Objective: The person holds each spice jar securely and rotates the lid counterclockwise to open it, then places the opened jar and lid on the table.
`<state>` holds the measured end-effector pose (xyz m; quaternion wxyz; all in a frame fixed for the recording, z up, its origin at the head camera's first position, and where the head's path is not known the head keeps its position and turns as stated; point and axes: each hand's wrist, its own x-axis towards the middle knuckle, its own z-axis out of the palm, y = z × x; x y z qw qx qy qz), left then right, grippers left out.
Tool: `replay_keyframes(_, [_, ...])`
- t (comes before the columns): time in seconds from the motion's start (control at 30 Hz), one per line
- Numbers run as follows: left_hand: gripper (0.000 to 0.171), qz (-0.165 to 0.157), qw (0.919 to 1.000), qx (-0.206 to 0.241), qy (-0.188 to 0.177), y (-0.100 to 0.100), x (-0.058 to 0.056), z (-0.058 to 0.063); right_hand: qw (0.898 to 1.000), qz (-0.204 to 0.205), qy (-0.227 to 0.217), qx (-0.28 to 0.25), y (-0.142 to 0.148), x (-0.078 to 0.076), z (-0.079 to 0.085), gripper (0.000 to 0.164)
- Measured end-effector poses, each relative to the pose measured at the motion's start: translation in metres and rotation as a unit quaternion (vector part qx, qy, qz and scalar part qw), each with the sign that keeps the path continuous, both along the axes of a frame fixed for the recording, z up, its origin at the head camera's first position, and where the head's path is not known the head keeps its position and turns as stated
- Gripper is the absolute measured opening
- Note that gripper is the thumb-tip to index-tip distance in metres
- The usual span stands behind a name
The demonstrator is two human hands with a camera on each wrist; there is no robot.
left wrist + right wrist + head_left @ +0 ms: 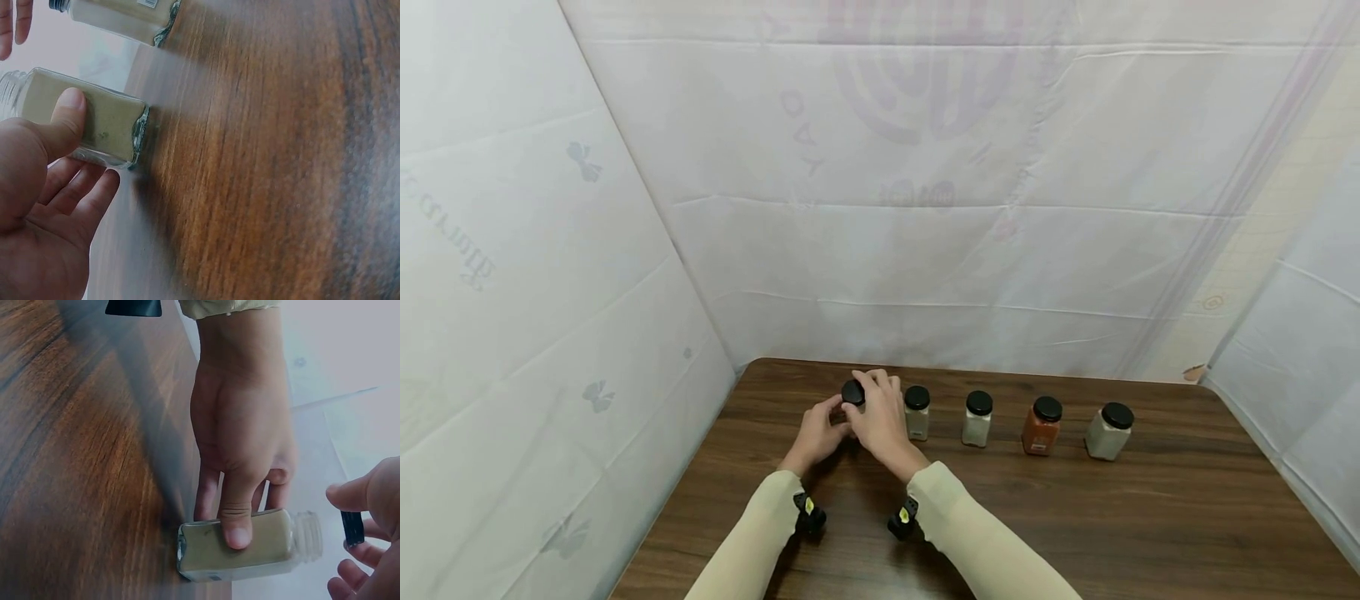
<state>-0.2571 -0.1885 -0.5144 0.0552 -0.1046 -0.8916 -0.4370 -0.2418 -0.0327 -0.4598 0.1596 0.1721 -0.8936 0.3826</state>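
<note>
Standing at the left end of a row on the dark wood-grain table, the small square clear glass jar of tan powder is gripped by the left hand: thumb clamped across one flat face, fingers curled behind the opposite one. The threaded neck is bare in both wrist views. The round black screw cap is pinched in the right hand directly above that neck, fingers curled round its rim.

Handling, as judged: glass walls are rigid, smooth and likely slippery; flat faces give a better purchase than the corners. Weight is probably low to moderate, as the jar looks nearly full. It is breakable if dropped, and with the neck open the powder can spill if the jar is tilted. The best hold is at mid-body across two opposite faces, as it is taken now; the cap is best taken by its edge.

Four more black-capped glass jars are lined up to the right, all capped and upright: a pale one just beside the hands, another pale one, an orange-red one and a pale one at the far end.

The table surface is hard, flat and slightly glossy. White plastic sheeting with faint print encloses it behind and on both sides.
</note>
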Motion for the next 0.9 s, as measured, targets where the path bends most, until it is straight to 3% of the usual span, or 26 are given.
replay_keyframes(0.47, [0.046, -0.013, 0.9998, 0.011, 0.01, 0.0, 0.0, 0.0, 0.999, 0.04, 0.024, -0.014, 0.019, 0.01, 0.008, 0.049])
replay_keyframes(0.9, [0.047, -0.015, 0.9997, 0.017, 0.012, 0.001, 0.001, 0.002, 0.998, 0.032, 0.049, 0.021, 0.037, 0.018, 0.014, 0.051])
